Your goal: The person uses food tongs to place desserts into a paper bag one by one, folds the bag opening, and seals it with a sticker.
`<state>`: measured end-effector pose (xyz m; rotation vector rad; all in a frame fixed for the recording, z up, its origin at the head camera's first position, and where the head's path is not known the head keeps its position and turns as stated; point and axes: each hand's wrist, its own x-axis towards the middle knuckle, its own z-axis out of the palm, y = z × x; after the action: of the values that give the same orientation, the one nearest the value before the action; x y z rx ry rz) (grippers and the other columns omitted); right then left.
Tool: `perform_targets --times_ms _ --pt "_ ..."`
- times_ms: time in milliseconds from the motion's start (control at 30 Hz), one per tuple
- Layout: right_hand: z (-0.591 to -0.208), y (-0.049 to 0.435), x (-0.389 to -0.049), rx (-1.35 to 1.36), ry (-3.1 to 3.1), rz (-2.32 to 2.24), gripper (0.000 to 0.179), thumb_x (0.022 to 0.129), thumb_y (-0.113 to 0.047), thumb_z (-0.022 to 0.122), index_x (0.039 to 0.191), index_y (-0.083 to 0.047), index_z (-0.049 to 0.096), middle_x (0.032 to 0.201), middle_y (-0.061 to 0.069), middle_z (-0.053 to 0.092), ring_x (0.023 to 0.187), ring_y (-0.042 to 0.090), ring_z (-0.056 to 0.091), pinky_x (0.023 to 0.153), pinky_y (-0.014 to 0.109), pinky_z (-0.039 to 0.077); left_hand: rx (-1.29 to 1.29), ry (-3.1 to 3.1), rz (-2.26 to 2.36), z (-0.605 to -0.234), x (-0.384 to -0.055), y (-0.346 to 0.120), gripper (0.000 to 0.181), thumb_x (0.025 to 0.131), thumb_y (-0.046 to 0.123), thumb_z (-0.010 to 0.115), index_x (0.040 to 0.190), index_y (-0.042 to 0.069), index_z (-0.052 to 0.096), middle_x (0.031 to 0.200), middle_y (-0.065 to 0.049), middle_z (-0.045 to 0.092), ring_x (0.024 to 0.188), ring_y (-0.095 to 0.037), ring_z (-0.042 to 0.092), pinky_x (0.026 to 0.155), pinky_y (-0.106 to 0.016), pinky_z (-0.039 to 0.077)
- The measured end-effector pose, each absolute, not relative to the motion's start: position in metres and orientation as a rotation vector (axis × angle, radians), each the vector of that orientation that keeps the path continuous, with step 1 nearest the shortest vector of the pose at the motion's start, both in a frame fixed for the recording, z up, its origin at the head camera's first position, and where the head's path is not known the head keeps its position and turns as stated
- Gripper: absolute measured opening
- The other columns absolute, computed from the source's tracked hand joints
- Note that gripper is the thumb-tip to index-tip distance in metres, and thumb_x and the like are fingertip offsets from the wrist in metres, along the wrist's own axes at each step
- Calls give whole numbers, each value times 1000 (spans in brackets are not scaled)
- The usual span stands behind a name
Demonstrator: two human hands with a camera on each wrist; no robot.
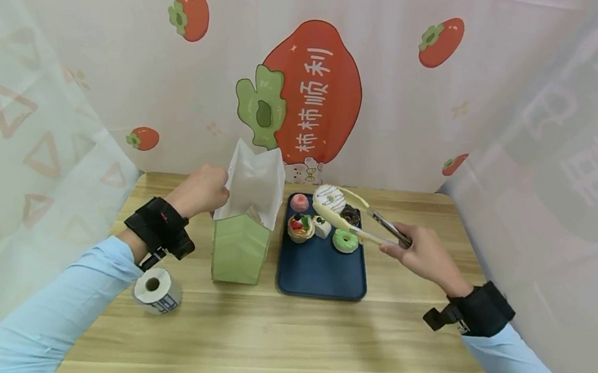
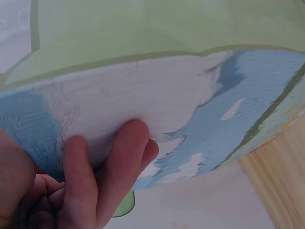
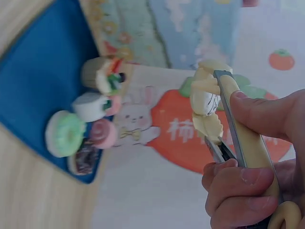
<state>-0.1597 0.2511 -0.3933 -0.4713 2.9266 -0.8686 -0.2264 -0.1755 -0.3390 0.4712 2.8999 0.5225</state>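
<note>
At the left, my left hand (image 1: 204, 189) grips the upper edge of a paper bag (image 1: 239, 250), which stands upright with its white inside showing. Fingers (image 2: 128, 148) lie against the bag's blue and white painted side in the left wrist view. My right hand (image 1: 425, 252) holds a pair of tongs (image 1: 387, 224) with cream-coloured tips. Between those tips is a white donut (image 1: 329, 197) with dark stripes, raised above the back of a dark blue tray (image 1: 321, 277). The right wrist view shows the same donut (image 3: 206, 101) clamped there.
On the tray sit a green donut (image 1: 345, 241), a dark donut (image 1: 351, 215), a fruit-topped tart (image 1: 301, 228), a small white cake (image 1: 322, 227) and a pink sweet (image 1: 299, 202). A label roll (image 1: 156, 290) stands left of the bag. Printed curtains enclose the wooden table (image 1: 274, 351).
</note>
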Motion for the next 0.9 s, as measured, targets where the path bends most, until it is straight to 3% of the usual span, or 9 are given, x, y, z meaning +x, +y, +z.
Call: perform_targets --times_ms 300,467,533,600,700,767,900 --pt "-333 217 -180 -690 3016 -792 25 89 -23 74 107 -7 68 58 -2 38 50 11 34 51 25 25 478 2887 546 -339 -225 -174 15 87 -4 47 85 -4 62 72 -15 66 54 -20 61 50 -27 43" --pt "-292 181 -197 -861 2932 -606 26 89 -24 74 109 -9 67 62 2 37 53 15 30 54 29 22 464 2884 553 -339 -226 -172 15 86 -4 48 85 -4 63 74 -16 67 55 -21 61 49 -26 42" --pt "-277 164 -205 -951 2906 -509 34 88 -24 75 118 -9 67 68 5 53 55 17 38 54 31 26 457 2880 557 -339 -226 -172 14 86 -4 49 85 -4 63 75 -17 67 55 -21 61 49 -26 43" --pt "-263 147 -214 -1027 2885 -387 44 86 -25 77 125 -8 64 85 8 68 64 19 54 59 32 40 456 2877 561 -339 -226 -171 13 86 -4 49 84 -3 62 76 -17 66 56 -21 62 49 -26 43" --pt "-243 119 -226 -1052 2856 -156 46 83 -29 80 122 -8 66 102 9 74 77 23 66 69 37 52 460 2873 559 -340 -226 -171 13 86 -4 49 81 -1 61 75 -16 65 55 -21 62 50 -26 43" --pt "-232 99 -232 -1032 2820 36 41 83 -32 79 115 -8 67 95 7 71 80 23 66 70 36 53 465 2874 557 -340 -226 -170 14 86 -4 49 79 0 60 73 -15 64 55 -21 61 50 -26 44" --pt "-222 62 -242 -1031 2708 344 29 85 -34 74 100 -11 65 83 3 60 75 21 56 62 32 42 483 2879 563 -340 -225 -169 15 85 -5 49 78 0 60 71 -15 64 53 -20 60 49 -26 44"
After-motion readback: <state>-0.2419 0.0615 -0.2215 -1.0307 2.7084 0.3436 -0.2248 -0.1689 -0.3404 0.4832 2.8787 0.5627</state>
